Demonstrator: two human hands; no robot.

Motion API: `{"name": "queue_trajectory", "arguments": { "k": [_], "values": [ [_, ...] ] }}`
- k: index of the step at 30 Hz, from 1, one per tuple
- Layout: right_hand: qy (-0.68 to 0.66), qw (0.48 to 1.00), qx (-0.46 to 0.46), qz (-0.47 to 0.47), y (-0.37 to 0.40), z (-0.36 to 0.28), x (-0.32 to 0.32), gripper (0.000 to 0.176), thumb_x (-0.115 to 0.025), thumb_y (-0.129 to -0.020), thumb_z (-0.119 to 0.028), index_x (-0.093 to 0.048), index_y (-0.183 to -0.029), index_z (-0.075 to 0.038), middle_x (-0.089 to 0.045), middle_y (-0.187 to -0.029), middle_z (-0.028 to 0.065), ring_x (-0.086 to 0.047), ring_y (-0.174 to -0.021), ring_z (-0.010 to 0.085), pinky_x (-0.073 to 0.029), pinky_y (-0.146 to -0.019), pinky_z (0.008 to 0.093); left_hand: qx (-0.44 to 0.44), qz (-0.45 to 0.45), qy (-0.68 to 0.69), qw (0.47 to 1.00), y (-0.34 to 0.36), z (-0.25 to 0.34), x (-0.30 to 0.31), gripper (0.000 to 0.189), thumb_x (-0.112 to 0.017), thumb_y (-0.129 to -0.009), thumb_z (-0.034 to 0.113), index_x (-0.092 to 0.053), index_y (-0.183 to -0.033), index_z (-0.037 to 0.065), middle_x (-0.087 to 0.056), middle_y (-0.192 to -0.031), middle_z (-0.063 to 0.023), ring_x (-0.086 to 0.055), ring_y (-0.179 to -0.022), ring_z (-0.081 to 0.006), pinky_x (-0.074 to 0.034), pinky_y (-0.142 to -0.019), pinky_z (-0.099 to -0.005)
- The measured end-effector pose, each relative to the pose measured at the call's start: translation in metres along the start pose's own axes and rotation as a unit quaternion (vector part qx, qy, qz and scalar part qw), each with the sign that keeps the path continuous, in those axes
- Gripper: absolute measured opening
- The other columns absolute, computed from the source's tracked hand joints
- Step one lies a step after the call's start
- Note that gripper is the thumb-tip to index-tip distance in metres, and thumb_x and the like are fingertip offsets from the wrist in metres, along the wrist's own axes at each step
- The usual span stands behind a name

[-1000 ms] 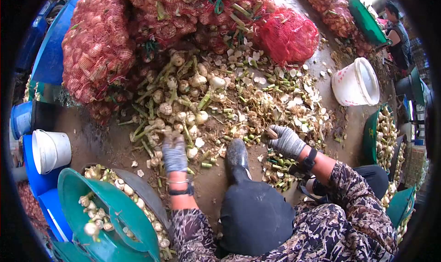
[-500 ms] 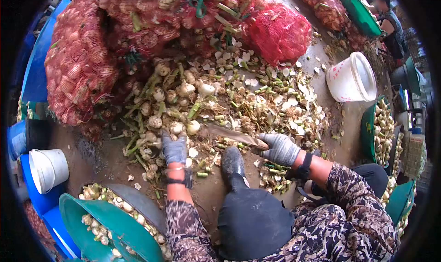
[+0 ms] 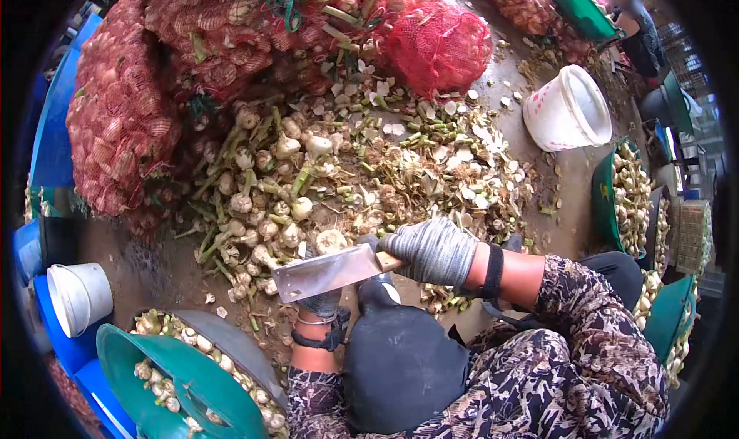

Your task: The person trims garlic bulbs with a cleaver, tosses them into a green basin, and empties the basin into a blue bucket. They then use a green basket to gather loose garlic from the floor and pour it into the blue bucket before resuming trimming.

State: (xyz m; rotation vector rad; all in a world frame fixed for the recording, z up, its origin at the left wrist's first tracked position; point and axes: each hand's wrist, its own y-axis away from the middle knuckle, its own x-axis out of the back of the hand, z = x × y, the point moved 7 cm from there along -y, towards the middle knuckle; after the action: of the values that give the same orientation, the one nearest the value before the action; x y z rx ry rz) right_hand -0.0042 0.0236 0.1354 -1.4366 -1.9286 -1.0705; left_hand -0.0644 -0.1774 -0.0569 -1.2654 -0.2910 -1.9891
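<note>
My right hand (image 3: 435,250), in a grey glove, is closed round the wooden handle of a cleaver (image 3: 327,273). Its broad blade lies across in front of my left hand (image 3: 322,303), hiding most of that gloved hand and its fingers. Just above the blade's upper edge shows a garlic bulb (image 3: 331,242), which my left hand appears to grip from below. Left of the blade, a heap of garlic with stems (image 3: 265,200) lies on the floor. Cut stems and peelings (image 3: 454,169) are scattered beyond the cleaver.
Red mesh sacks (image 3: 127,115) of garlic stand at the back. A white bucket (image 3: 566,109) is at right, another bucket (image 3: 79,299) at left. Green tubs (image 3: 181,377) of trimmed garlic flank me. Another person (image 3: 639,35) is at the far right.
My left hand has drawn back from the heap towards me. My right hand has brought the cleaver left and nearer, so its blade now covers the left hand.
</note>
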Motion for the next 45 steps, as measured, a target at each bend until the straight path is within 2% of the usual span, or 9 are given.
{"name": "queue_trajectory", "arguments": {
  "k": [17, 22, 29, 34, 36, 39, 42, 44, 45],
  "values": [
    [-0.048, 0.962, -0.250, 0.095, 0.023, 0.141, -0.026, 0.034, -0.069, -0.087, -0.036, -0.064, -0.114, -0.016, -0.070, -0.085, 0.0136, -0.068, -0.072, 0.0225, -0.054, -0.069, 0.0375, 0.206, -0.064, 0.473, 0.854, -0.051, 0.080, 0.073, 0.053, -0.076, -0.080, 0.011, -0.047, -0.123, 0.003, -0.061, -0.103, -0.0064, -0.061, -0.091, -0.0162, -0.053, -0.079, -0.0305],
    [-0.609, 0.783, -0.114, 0.051, -0.017, 0.043, -0.046, 0.039, -0.069, -0.089, -0.034, -0.062, -0.116, -0.006, -0.068, -0.098, 0.0033, -0.060, -0.094, 0.0107, -0.049, -0.085, 0.0295, -0.068, -0.045, 0.263, 0.961, -0.114, 0.145, 0.099, 0.059, -0.074, -0.080, 0.011, -0.042, -0.128, 0.001, -0.057, -0.114, -0.0130, -0.059, -0.104, -0.0246, -0.047, -0.096, -0.0387],
    [-0.405, 0.906, -0.066, 0.103, -0.019, 0.040, -0.020, 0.052, -0.081, -0.076, -0.034, -0.059, -0.115, -0.007, -0.067, -0.102, 0.0089, -0.064, -0.093, 0.0189, -0.051, -0.083, 0.0336, 0.236, -0.094, 0.642, 0.724, -0.076, 0.097, 0.056, 0.038, -0.062, -0.092, 0.024, -0.057, -0.119, -0.003, -0.050, -0.133, -0.0167, -0.054, -0.117, -0.0257, -0.045, -0.098, -0.0341],
    [-0.221, 0.970, 0.043, 0.088, -0.004, 0.025, -0.002, 0.053, -0.077, -0.078, -0.036, -0.059, -0.120, -0.011, -0.065, -0.105, 0.0131, -0.064, -0.099, 0.0283, -0.050, -0.085, 0.0366, -0.050, -0.273, 0.167, 0.946, -0.047, 0.032, -0.034, 0.018, -0.050, -0.095, 0.014, -0.058, -0.108, 0.005, -0.062, -0.097, -0.0080, -0.059, -0.094, -0.0203, -0.049, -0.085, -0.0308],
    [-0.154, 0.985, 0.049, 0.063, 0.007, 0.019, 0.014, 0.049, -0.076, -0.079, -0.034, -0.059, -0.119, -0.012, -0.065, -0.103, 0.0129, -0.065, -0.095, 0.0300, -0.051, -0.082, 0.0377, 0.040, -0.272, 0.513, 0.813, -0.054, 0.054, -0.016, 0.022, -0.049, -0.097, 0.014, -0.057, -0.116, 0.004, -0.062, -0.106, -0.0064, -0.058, -0.100, -0.0172, -0.048, -0.089, -0.0290],
    [-0.135, 0.986, -0.098, 0.015, 0.015, 0.071, -0.012, 0.041, -0.075, -0.079, -0.027, -0.062, -0.116, -0.015, -0.068, -0.090, 0.0120, -0.066, -0.085, 0.0306, -0.052, -0.076, 0.0379, 0.206, -0.204, 0.311, 0.905, -0.061, 0.069, 0.055, 0.028, -0.055, -0.097, 0.017, -0.058, -0.122, 0.005, -0.065, -0.107, -0.0073, -0.061, -0.098, -0.0171, -0.050, -0.086, -0.0289],
    [-0.167, 0.949, -0.262, 0.057, 0.033, 0.109, -0.016, 0.032, -0.075, -0.080, -0.023, -0.065, -0.108, -0.010, -0.068, -0.085, 0.0087, -0.063, -0.076, 0.0191, -0.051, -0.073, 0.0322, 0.187, 0.086, 0.623, 0.755, -0.071, 0.066, 0.166, 0.012, -0.069, -0.085, 0.013, -0.070, -0.095, 0.008, -0.067, -0.080, -0.0063, -0.060, -0.071, -0.0182, -0.052, -0.070, -0.0311],
    [-0.236, 0.937, -0.227, 0.119, 0.043, 0.145, -0.050, 0.027, -0.069, -0.080, -0.020, -0.063, -0.102, -0.007, -0.066, -0.082, 0.0114, -0.063, -0.076, 0.0205, -0.050, -0.072, 0.0352, 0.044, 0.200, 0.923, 0.327, -0.072, 0.086, 0.250, 0.050, -0.077, -0.076, 0.018, -0.060, -0.122, 0.013, -0.062, -0.114, -0.0044, -0.057, -0.087, -0.0199, -0.049, -0.078, -0.0346],
    [-0.244, 0.938, -0.206, 0.133, 0.042, 0.143, -0.052, 0.023, -0.066, -0.080, -0.017, -0.063, -0.100, -0.007, -0.066, -0.082, 0.0114, -0.063, -0.075, 0.0195, -0.050, -0.072, 0.0351, -0.067, 0.171, 0.935, 0.304, -0.067, 0.090, 0.288, 0.053, -0.078, -0.077, 0.020, -0.057, -0.125, 0.012, -0.058, -0.119, -0.0048, -0.056, -0.091, -0.0203, -0.047, -0.081, -0.0351]
  ]
}}
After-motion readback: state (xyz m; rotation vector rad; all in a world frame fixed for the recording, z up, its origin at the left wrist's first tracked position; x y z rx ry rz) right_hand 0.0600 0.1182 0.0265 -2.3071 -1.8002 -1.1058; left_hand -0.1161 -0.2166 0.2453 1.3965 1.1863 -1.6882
